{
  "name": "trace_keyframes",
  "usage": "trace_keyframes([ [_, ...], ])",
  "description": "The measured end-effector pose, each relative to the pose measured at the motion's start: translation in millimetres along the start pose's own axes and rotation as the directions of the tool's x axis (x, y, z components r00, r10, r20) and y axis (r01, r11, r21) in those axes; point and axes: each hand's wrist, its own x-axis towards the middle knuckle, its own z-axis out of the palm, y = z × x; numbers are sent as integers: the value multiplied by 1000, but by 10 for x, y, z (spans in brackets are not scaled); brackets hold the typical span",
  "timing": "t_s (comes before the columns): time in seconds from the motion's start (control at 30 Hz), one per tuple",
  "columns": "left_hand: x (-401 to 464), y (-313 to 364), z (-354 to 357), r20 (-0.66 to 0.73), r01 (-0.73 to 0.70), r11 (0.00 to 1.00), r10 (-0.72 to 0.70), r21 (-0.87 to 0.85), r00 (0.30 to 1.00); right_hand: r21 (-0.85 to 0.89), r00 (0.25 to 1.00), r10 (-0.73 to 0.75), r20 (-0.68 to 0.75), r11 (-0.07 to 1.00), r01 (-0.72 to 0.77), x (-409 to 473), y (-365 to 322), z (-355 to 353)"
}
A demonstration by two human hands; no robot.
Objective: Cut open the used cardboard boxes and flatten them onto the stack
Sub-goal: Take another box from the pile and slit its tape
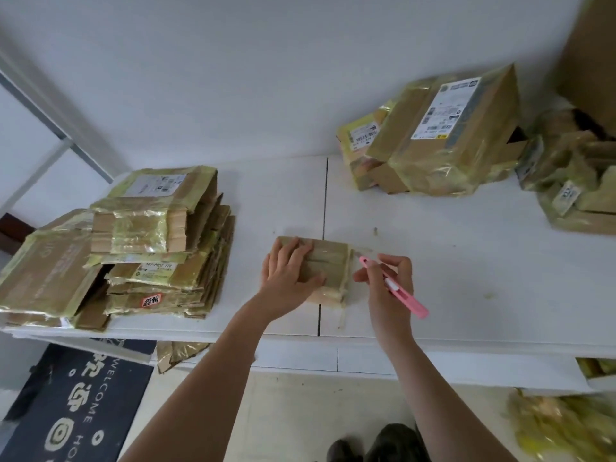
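A small taped cardboard box (333, 265) lies on the white table (450, 278) near its front edge. My left hand (286, 275) presses flat on the box's left half, fingers spread. My right hand (388, 281) holds a pink utility knife (396, 290) like a pen, its tip at the box's upper right corner. On the table's left side stands the stack of flattened boxes (160, 248), wrapped in yellowish tape.
Unopened taped boxes (443, 138) lean against the wall at the back right, with more boxes (573, 181) at the far right edge. A dark welcome mat (76, 405) lies on the floor at lower left. Yellowish tape scraps (566, 428) lie on the floor at lower right.
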Motion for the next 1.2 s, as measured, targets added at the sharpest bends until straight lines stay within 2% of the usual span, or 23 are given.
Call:
trace_keyframes([
  [0.13, -16, 22, -35, 35, 15, 999, -13, -40, 999, 36, 1000, -11, 1, 999, 11, 10, -2, 63],
  [0.5, -33, 11, -69, 74, -13, 996, 19, -83, 997, -95, 983, -174, 59, 979, 179, 28, 13, 128],
  [0.67, -14, -5, -44, 60, -13, 995, 19, -95, 998, -251, 963, -251, 94, 930, 267, 65, 7, 137],
  [0.8, -6, 5, -41, 61, -17, 997, 22, -80, 998, -337, 956, -256, 142, 896, 290, 118, 0, 130],
  [1.2, -60, -10, -55, 73, -66, 997, 68, -31, 995, -314, 946, -242, 217, 900, 302, 73, -40, 47],
])
